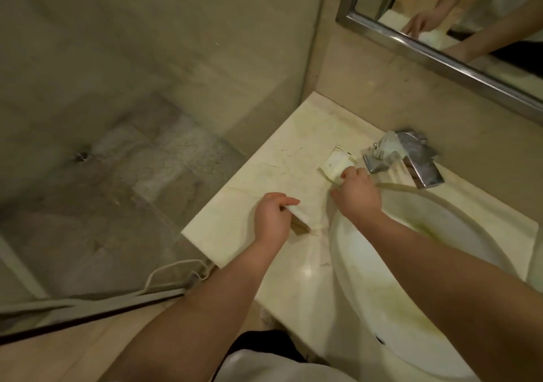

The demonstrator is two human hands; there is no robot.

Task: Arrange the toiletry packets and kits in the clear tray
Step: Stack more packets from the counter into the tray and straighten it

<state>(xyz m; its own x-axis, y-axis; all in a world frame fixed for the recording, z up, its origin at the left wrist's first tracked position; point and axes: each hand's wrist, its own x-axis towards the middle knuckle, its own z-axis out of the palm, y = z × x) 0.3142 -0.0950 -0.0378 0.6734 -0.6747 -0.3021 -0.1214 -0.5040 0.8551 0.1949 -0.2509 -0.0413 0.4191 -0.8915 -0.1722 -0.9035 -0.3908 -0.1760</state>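
White packet [297, 216] sits pinched in my left hand [271, 220], low over the marble counter [264, 170]. My right hand [357, 196] curls round the toiletry packets [338, 162] lying beside the faucet [407, 158].

Left grip [271, 220]: bare, with a broad back and short fingers.
Right grip [357, 196]: bare too, the knuckles showing as a row of small bumps.
Left forearm [205, 302]: uncovered from the wrist down to the bottom edge of the view.
Right forearm [440, 264]: uncovered from the wrist out to the right edge.
Pale garment [282, 367]: white or near-white smooth cloth, at the bottom edge between the arms.
Dark garment [264, 340]: black cloth just beyond the pale one; which piece of clothing it is cannot be told.
Reflection in the mirror [440, 55]: an uncovered arm, pale cloth over the torso, dark cloth beneath it.
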